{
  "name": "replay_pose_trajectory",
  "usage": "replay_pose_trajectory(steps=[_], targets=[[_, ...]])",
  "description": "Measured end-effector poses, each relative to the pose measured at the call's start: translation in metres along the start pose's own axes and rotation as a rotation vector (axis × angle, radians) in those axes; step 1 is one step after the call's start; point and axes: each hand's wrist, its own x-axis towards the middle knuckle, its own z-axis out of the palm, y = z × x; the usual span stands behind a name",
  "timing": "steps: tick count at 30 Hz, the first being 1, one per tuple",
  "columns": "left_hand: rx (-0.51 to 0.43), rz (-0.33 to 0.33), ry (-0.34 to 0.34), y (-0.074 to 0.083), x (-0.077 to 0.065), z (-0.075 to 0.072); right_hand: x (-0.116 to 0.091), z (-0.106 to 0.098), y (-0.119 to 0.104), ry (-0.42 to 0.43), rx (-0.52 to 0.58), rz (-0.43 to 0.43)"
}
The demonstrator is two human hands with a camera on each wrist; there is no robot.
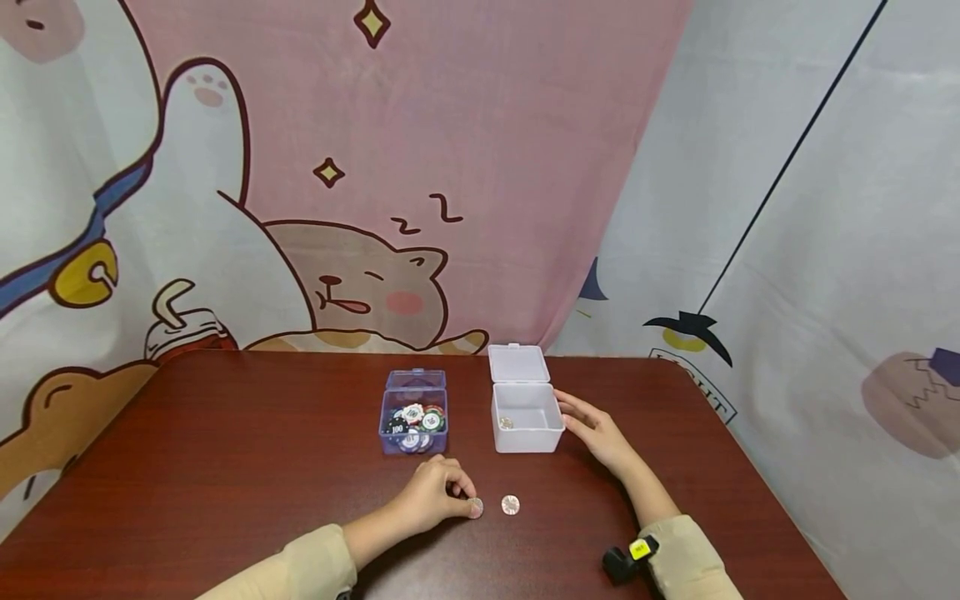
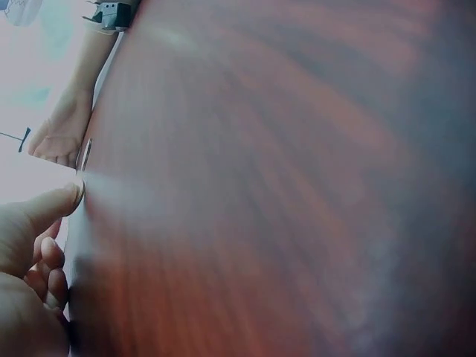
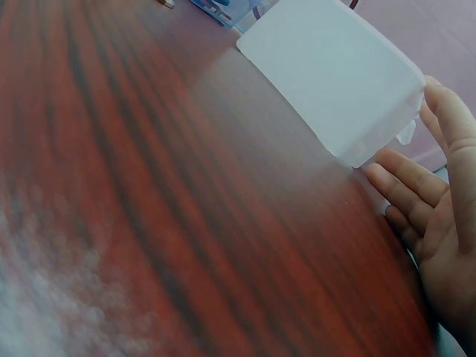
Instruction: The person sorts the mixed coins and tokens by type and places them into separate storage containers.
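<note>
My left hand (image 1: 433,495) pinches a pale poker chip (image 1: 477,508) between thumb and fingers, low over the table; whether the chip touches the tabletop I cannot tell. A second pale chip (image 1: 511,505) lies flat just to its right, and shows edge-on in the left wrist view. Behind them stands a white plastic box (image 1: 527,440), lid up, with a pale chip (image 1: 506,423) at its left inside. My right hand (image 1: 600,439) rests its extended fingers against the box's right side, also visible in the right wrist view where the box wall (image 3: 327,74) meets the fingertips.
Left of the white box, a translucent blue box (image 1: 415,447) stands with its lid up, holding several mixed-colour poker chips (image 1: 412,414). Both sit on a dark red-brown wooden table (image 1: 262,450). A printed cloth (image 1: 525,167) hangs behind the table's far edge.
</note>
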Motion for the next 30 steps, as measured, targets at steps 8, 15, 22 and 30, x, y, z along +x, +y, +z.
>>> replay_pose_trajectory(steps=[8,15,22,30], targets=[[-0.137,-0.007,0.026,-0.001,0.002,-0.002,0.0,0.001,-0.001,0.0,0.004,0.001],[-0.241,-0.045,0.025,0.0,0.005,-0.002,0.0,0.0,0.001,0.001,-0.003,-0.002],[-0.334,-0.058,0.068,0.024,0.005,-0.014,-0.001,0.0,-0.003,-0.006,0.002,-0.011],[-0.4,-0.047,0.117,0.036,0.008,-0.016,-0.001,0.0,-0.004,-0.004,0.005,-0.002]])
